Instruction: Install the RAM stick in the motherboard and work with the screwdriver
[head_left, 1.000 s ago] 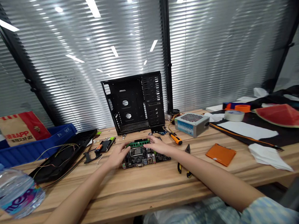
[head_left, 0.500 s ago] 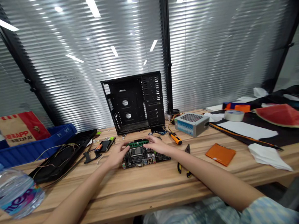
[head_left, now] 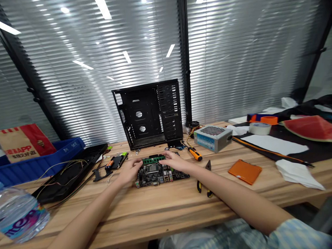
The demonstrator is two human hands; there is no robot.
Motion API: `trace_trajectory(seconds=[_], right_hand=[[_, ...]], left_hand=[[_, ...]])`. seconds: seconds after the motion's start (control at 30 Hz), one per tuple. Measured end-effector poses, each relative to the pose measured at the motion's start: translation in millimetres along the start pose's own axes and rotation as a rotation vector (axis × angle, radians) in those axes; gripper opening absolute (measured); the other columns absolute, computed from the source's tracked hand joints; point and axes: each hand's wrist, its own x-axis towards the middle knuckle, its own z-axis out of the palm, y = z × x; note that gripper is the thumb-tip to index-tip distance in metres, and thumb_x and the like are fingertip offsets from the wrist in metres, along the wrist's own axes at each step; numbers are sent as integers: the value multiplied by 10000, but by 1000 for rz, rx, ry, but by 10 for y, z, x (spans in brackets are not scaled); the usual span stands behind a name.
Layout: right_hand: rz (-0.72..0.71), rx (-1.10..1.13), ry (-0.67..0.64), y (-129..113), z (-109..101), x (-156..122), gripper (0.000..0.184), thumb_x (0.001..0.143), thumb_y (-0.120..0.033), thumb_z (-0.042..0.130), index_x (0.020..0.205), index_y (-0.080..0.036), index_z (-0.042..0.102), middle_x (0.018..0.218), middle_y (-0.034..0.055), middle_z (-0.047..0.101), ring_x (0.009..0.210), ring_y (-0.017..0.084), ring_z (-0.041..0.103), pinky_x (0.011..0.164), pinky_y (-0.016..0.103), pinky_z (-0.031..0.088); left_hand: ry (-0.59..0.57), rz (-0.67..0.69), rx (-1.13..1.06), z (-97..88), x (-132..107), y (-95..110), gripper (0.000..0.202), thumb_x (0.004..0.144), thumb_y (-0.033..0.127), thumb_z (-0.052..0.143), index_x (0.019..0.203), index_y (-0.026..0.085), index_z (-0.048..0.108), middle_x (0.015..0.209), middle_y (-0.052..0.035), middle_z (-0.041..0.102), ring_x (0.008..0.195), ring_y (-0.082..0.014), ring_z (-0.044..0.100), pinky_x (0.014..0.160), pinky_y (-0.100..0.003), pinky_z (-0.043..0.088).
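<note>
Near twelve o'clock, the left hand (head_left: 128, 171) and right hand (head_left: 174, 162) rest on a light, fragile motherboard (head_left: 150, 179), best held by its edges; whether either hand grips it, I cannot tell.

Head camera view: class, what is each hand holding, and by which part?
The left hand and right hand appear to hold the green memory stick by its two ends, where it sits on the motherboard.

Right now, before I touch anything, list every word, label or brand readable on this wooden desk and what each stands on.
"APP" in large letters on the red-and-brown paper bag; the characters around it are too blurred to read.
Pink lettering on the clear plastic water bottle, perhaps "mea", too blurred to be sure.
Blue-and-white label on the silver power supply: too small to read.
Small marks on the blue plastic crate: too small to read.
</note>
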Motion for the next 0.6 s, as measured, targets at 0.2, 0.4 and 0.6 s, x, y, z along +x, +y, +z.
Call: trace_trajectory(seconds=[0.2, 0.4, 0.6], right_hand=[[-5, 26, -9, 10, -5, 15, 500, 750, -258, 713, 1221, -169, 568, 1332, 106, 583, 1298, 236, 481, 1095, 364, 371], [-10, 39, 9, 1, -27, 3, 580, 715, -301, 749, 1243, -152, 562, 1400, 150, 514, 1331, 261, 440, 1113, 380, 343], [-25, 50, 19, 68, -31, 51, 566, 713, -328, 753, 1223, -166, 569, 1401, 140, 513, 1334, 261, 435, 1115, 394, 350]], left_hand=[[-28, 17, 47, -25, 17, 2, 477, 787, 541, 517, 1012, 153, 678, 1063, -90, 710, 1022, -276, 624, 930, -367, 457], [-51, 8, 56, -25, 39, -36, 460, 811, 534, 492, 986, 156, 688, 1019, -88, 717, 989, -279, 640, 906, -372, 467], [-54, -2, 24, -26, 26, -16, 451, 804, 534, 503, 967, 156, 688, 1023, -98, 713, 1003, -276, 632, 883, -354, 476]])
